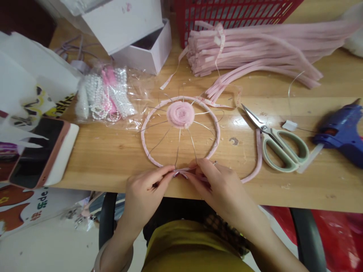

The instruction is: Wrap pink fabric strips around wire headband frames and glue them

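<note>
A hoop (143, 140) wrapped in pale pink lies flat near the table's front edge. Thin wires run out to it from a coiled pink rosette (180, 114) set above its middle. At the hoop's near rim, my left hand (151, 189) pinches the rim between thumb and forefinger. Close beside it, my right hand (217, 179) grips a pink fuzzy strip (258, 155) against the same rim. The strip's free end curves away to the right, up to the scissors. Fingers hide the exact spot where strip and hoop meet.
Scissors (279, 145) and a blue glue gun (340, 132) lie right. Behind are a bundle of pink strips (255, 49), a tape measure (210, 102), a red basket (241, 15) and a white box (153, 49). Bagged pearl beads (110, 94) and a phone (39, 151) sit left.
</note>
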`<control>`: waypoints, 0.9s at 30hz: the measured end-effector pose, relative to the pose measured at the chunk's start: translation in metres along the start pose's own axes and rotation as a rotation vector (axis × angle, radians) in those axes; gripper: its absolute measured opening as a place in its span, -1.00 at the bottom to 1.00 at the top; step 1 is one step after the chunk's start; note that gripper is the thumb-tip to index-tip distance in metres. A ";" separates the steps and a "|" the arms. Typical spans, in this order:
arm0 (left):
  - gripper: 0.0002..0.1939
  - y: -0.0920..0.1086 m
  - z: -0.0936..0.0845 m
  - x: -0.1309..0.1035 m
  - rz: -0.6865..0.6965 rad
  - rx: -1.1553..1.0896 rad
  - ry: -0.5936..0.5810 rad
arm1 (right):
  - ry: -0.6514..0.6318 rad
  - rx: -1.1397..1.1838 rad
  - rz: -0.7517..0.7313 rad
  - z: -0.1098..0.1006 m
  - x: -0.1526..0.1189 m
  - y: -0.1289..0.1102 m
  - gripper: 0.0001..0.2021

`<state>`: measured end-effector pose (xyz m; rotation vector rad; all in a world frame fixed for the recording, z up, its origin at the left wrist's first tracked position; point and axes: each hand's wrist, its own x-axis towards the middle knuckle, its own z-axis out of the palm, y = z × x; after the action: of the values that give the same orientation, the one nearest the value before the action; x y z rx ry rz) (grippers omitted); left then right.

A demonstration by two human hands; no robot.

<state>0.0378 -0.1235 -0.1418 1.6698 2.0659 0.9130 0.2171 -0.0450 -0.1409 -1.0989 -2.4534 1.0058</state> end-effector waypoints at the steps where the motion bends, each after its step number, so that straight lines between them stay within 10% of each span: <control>1: -0.88 -0.001 0.001 0.000 0.009 0.007 0.002 | 0.002 -0.002 -0.002 0.000 0.000 0.000 -0.77; 27: -0.92 -0.013 0.000 0.004 0.186 -0.022 -0.080 | -0.046 0.004 -0.056 -0.013 0.002 0.011 -0.85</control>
<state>0.0273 -0.1206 -0.1496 1.8798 1.8665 0.9060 0.2282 -0.0326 -0.1392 -1.0107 -2.5030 1.0295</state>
